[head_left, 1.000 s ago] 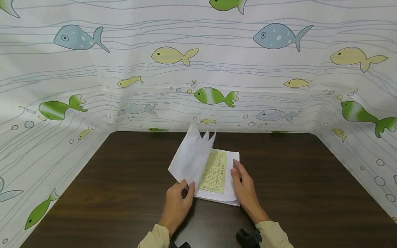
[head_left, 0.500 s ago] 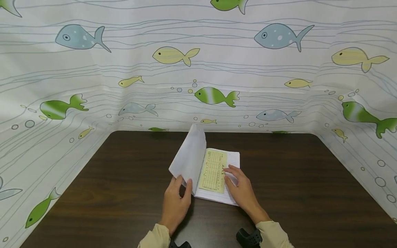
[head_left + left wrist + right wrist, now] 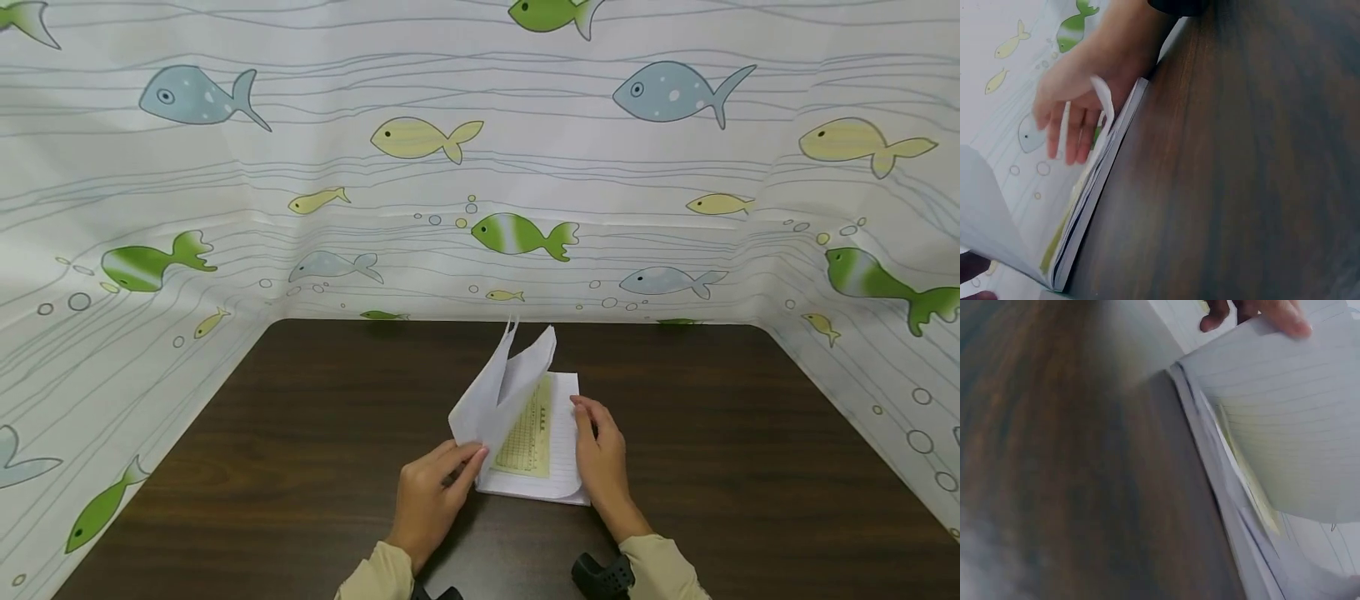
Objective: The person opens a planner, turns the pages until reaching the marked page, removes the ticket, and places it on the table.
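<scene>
A notebook with white lined pages lies open on the dark table. On its right-hand page rests a yellow slip printed with a grid, its left part hidden by raised pages. These pages stand up from the spine side and lean in two groups. My left hand pinches them near the lower left corner between thumb and fingers. My right hand is at the notebook's right edge. In the left wrist view the right hand's fingers look nearly straight, beside a curled page edge.
The dark wooden table spreads out around the notebook. A white sheet with printed fish stands behind the table and along both sides. Dark straps with black devices sit at the wrists.
Some raised pages have swung right, partly covering the slip. My right hand has moved from over the slip to the notebook's right edge. My left hand has shifted slightly right.
</scene>
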`<state>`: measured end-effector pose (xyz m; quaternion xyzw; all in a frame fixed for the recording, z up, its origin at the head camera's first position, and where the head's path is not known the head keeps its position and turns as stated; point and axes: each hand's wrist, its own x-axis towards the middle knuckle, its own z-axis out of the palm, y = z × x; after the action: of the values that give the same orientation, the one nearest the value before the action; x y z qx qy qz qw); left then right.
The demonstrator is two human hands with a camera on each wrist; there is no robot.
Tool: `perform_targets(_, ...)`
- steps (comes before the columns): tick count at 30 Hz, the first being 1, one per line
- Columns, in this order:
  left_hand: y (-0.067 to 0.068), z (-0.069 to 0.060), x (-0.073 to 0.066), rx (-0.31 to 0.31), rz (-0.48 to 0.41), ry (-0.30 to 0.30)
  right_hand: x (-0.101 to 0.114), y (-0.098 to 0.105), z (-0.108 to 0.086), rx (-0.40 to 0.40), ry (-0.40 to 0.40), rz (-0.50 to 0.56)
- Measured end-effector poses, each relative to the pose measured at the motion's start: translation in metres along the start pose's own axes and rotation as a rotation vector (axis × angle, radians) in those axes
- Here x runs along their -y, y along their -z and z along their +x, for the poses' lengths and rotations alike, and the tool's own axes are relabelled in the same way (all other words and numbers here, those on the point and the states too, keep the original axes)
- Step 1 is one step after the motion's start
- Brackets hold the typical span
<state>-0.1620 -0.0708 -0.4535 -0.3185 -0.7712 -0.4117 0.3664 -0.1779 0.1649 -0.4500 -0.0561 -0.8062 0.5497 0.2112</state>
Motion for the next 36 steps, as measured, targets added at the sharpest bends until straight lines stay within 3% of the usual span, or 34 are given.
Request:
perform_targets(5,0.000,0.000,-0.001,0.036,-0.003,-0.068,0.001,0.004,0.003,-0.067,-0.077,0.079)
perform_targets(12,-0.002,0.001,-0.001,-0.049,-0.008,0.015,0.003,0.007,0.002,-0.015,-0.154,0.071)
perform_targets(17,-0.001,0.001,-0.002,-0.107,-0.028,0.048,0.004,0.006,0.004,-0.057,-0.164,0.065)
perform_targets(20,-0.001,0.001,-0.004,-0.182,0.028,0.115,0.004,0.006,0.005,-0.083,-0.154,0.040)
perform_targets(23,0.001,0.001,-0.004,-0.254,0.075,0.222,0.004,0.007,0.004,-0.083,-0.143,0.033)
perform_targets(26,0.006,0.004,0.002,-0.274,0.148,0.290,0.004,0.008,0.004,-0.068,-0.155,0.040)
perform_targets(29,0.012,0.004,0.010,-0.181,0.317,0.345,0.004,0.008,0.004,-0.064,-0.154,0.053)
perform_targets(32,0.017,0.002,0.015,0.020,0.472,0.427,0.002,0.008,0.005,-0.057,-0.137,0.041)
perform_targets(34,0.019,0.000,0.015,0.158,0.511,0.499,0.001,0.007,0.004,-0.029,-0.115,0.004)
perform_targets(36,0.019,0.001,0.015,0.235,0.501,0.555,0.000,0.007,0.004,0.014,-0.088,-0.048)
